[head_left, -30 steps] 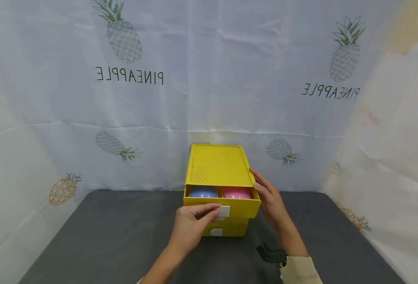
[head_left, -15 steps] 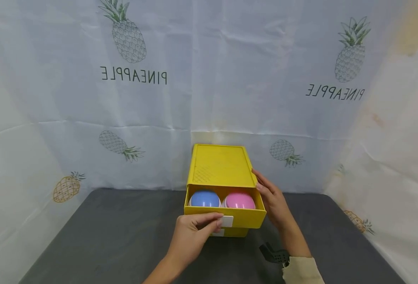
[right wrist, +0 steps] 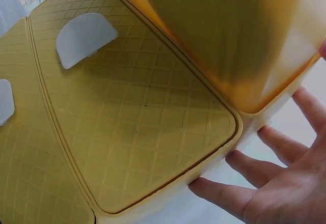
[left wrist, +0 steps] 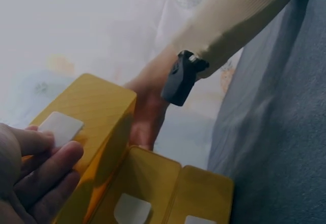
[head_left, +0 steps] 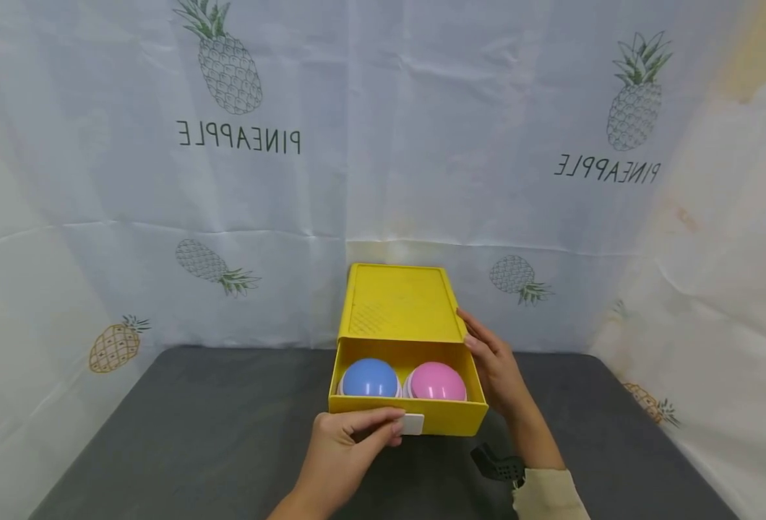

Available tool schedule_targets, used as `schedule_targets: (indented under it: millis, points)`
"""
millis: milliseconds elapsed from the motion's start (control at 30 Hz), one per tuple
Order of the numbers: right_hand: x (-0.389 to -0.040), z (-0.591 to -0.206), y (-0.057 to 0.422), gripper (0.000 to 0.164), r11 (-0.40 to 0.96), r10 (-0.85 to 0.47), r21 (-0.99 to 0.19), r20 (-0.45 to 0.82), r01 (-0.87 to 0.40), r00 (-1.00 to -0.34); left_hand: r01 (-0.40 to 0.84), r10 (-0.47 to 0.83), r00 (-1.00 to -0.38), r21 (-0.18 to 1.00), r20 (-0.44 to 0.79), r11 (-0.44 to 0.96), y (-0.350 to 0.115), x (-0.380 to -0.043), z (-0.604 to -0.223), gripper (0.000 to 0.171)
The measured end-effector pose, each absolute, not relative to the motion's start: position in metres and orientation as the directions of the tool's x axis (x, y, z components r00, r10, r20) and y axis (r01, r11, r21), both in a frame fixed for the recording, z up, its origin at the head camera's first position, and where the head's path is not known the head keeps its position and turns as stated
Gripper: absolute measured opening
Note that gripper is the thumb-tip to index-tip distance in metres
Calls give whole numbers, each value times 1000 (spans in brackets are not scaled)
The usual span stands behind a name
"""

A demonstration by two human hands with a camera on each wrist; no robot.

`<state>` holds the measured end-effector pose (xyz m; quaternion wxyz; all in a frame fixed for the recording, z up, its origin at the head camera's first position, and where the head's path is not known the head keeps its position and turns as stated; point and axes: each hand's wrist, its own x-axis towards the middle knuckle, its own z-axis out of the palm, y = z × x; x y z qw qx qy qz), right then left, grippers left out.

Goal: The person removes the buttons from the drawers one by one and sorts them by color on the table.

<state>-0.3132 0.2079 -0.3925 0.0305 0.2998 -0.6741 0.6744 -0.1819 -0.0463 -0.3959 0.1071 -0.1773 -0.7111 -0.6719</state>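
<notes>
A yellow drawer cabinet (head_left: pixel 402 303) stands at the back of the table with its top drawer (head_left: pixel 451 419) pulled far out. In that drawer sit a blue-topped ball (head_left: pixel 370 378) and a pink-topped ball (head_left: pixel 436 380), side by side, both with white lower parts. My left hand (head_left: pixel 344 455) pinches the white handle tab (left wrist: pixel 63 127) on the drawer's front between thumb and fingers. Against the cabinet's right side rests my right hand (head_left: pixel 498 368), its extended fingers (right wrist: pixel 221 193) touching the wall near the front edge in the right wrist view.
Two lower drawers are closed, including a middle drawer (right wrist: pixel 147 107), each with a white tab. Dark grey cloth (head_left: pixel 227 433) covers the table. Behind and beside it hangs a pale pineapple-print curtain (head_left: pixel 422 144). A black device (head_left: pixel 496 464) is worn on the right wrist.
My left hand has drawn the top drawer out toward me, and more of the two balls has come into view. The right hand has stayed at the cabinet's side.
</notes>
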Motion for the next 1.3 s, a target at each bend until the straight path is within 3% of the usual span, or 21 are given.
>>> schedule_targets:
  millis: [200,333,567,700,767,867,967,1033,1133,1300]
  points:
    - [-313,-392,206,54,-88,-365,-881,463,-465,-808,337,96,-937,941,335,11,-48,-170,-396,20]
    - [-313,-392,205,54,-94,-363,-882,462,-461,-809,393,90,-917,919,390,27,-47,-164,-399,20]
    - [-313,-393,204,54,-94,-362,-884,460,-459,-811,615,122,-787,783,604,91,-50,-158,-404,19]
    - [-313,-393,203,54,-83,-361,-884,457,-460,-813,653,169,-756,746,632,131,-54,-157,-401,20]
    - [-313,-393,203,55,-77,-360,-887,450,-455,-817,657,203,-754,724,625,209,-58,-156,-395,20]
    - [-313,-392,204,55,-68,-354,-894,437,-443,-827,707,253,-702,608,665,362,-65,-155,-380,17]
    - [-312,-392,205,55,-58,-346,-898,427,-436,-835,734,275,-665,538,695,415,-69,-154,-359,15]
    - [-313,-392,207,54,-57,-345,-898,429,-437,-835,725,268,-679,566,684,393,-69,-156,-344,13]
    - [-313,-392,208,55,-57,-347,-895,432,-441,-832,645,250,-763,670,597,367,-67,-162,-323,11]
    - [-313,-392,206,55,-60,-343,-899,427,-434,-837,481,337,-869,782,363,396,-62,-181,-302,15]
